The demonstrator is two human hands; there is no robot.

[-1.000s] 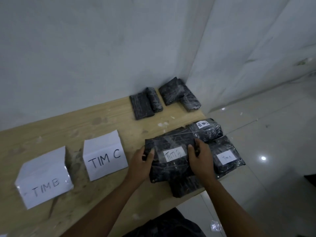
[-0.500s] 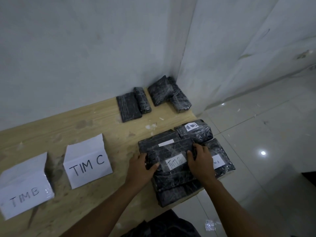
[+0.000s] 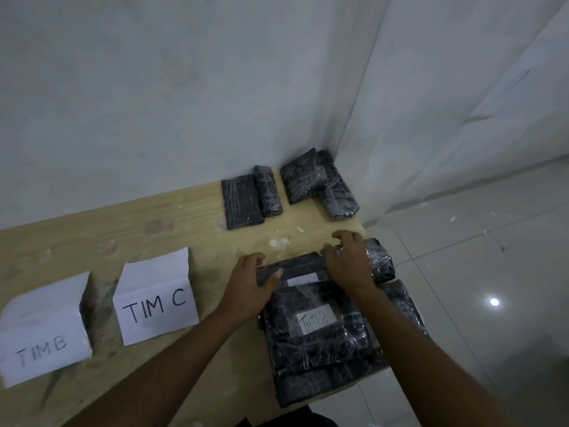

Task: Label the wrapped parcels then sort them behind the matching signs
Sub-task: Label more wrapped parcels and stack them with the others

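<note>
A pile of black wrapped parcels sits at the table's right end. The front parcel point(image 3: 320, 343) carries a white label reading "TIM". Behind it lies another labelled parcel point(image 3: 297, 266), its label half hidden. My left hand point(image 3: 251, 283) grips this rear parcel's left end, thumb on top. My right hand point(image 3: 349, 261) lies over its right end, fingers curled past the far edge. Two folded paper signs stand at the left: "TIM C" point(image 3: 155, 306) and "TIM B" point(image 3: 43, 342).
Several unlabelled black parcels point(image 3: 243, 201) lie at the back by the wall corner. Two more wrapped parcels point(image 3: 383, 261) sit at the pile's right, partly under my right arm. The wooden table point(image 3: 138, 229) ends just right of the pile; tiled floor beyond.
Both hands have left the front "TIM" parcel and moved farther back onto the parcel behind it. The view has shifted, so the signs sit more to the right.
</note>
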